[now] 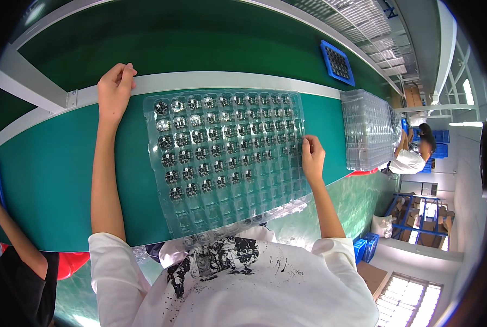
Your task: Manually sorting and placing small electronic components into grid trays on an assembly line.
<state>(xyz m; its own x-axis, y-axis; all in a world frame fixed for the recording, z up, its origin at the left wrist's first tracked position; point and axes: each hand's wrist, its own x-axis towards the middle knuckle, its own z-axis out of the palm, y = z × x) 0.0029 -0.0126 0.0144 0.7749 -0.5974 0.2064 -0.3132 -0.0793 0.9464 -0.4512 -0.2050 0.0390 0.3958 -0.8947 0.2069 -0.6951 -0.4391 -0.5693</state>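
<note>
In front of me on the green bench lies a clear plastic tray (230,210) with rows of pockets. Small black-and-silver parts (214,133) that look like circuit boards fill the far and left pockets; the pockets at the near right hold none. My left hand (115,91) is closed above the white rail, left of the tray's far corner. Whatever its fingers may hold is hidden. At the tray's right edge, my right hand (313,159) has its fingers curled closed, with thumb and fingertips against the rim.
A tall stack of clear trays (366,131) stands to the right. Beyond the white rail (200,80) runs a dark green belt carrying a blue tray of parts (338,62). Another person's arm (14,229) reaches in at left. A further person (412,155) works at far right.
</note>
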